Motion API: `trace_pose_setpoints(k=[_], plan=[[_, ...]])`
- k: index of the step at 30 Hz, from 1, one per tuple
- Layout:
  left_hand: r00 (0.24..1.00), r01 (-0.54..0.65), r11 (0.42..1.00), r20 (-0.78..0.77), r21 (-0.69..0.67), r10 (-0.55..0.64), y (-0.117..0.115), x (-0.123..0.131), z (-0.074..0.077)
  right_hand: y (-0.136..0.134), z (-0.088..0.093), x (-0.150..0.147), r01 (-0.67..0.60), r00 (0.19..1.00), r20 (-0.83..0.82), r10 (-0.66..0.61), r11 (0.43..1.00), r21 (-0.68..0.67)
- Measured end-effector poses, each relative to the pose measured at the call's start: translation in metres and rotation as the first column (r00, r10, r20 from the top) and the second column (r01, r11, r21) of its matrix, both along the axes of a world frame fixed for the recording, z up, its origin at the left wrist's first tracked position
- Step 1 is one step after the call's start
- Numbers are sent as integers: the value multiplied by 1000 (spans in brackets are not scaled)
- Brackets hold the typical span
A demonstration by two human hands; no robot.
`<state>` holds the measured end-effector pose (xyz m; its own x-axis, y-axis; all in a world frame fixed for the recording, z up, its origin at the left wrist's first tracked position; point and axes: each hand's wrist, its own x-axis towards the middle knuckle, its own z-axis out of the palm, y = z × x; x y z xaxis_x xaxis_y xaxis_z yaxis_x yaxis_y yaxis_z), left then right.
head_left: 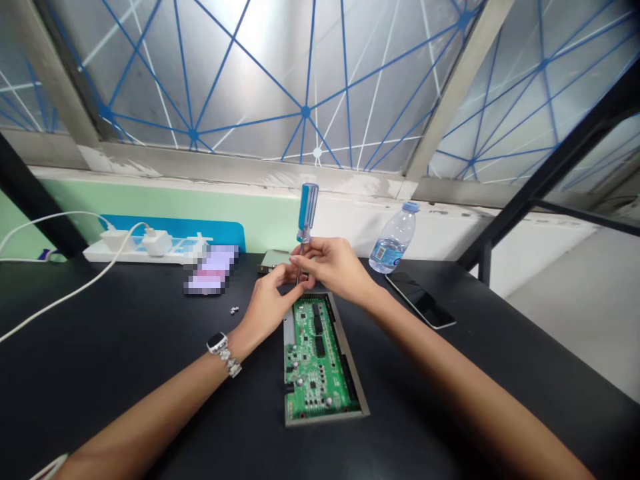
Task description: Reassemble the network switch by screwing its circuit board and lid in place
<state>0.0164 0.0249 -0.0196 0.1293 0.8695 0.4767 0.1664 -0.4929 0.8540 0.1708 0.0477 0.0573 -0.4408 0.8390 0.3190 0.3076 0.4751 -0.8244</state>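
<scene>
A screwdriver (307, 212) with a blue and clear handle stands nearly upright over the far end of a green circuit board (315, 373) set in a grey metal tray. My right hand (335, 267) is closed round its shaft, just below the handle. Close to the tip, my left hand (277, 297) has its fingers pinched together near the shaft. Whether those fingers hold the shaft or a small screw is hidden. The screwdriver's tip is also covered by the fingers. A watch (217, 343) and a bracelet are on the left wrist.
Several small screws (234, 311) lie left of the board. Behind the hands is a flat metal piece (274, 260). A phone (213, 270) and a power strip (165, 248) with white cables are at the back left. A water bottle (393, 240) and a dark phone (421, 300) are at right.
</scene>
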Motion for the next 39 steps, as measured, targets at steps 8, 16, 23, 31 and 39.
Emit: trace_pose_setpoints(k=[8, 16, 23, 31, 39], plan=[[999, -2, 996, 50, -85, 7, 2, 1, -6, -2, -2, -6, 163, 985, 35, -167, 982, 101], [992, 122, 991, -3, -61, -123, 3, -5, -1, 0, 9, 3, -150, 988, -73, 139, 973, -175], [982, 148, 988, -115, -37, -152, 3, -5, 3, -1, 15, 5, -134, 990, -83, 118, 965, -225], [998, -58, 997, 33, -55, 60, -2, 0, -2, 1, 6, 2, -14, 998, -67, 11, 999, -35], [999, 43, 992, -6, -120, -44, -2, -5, 3, -3, 8, 1, 99, 995, -29, -98, 994, 37]])
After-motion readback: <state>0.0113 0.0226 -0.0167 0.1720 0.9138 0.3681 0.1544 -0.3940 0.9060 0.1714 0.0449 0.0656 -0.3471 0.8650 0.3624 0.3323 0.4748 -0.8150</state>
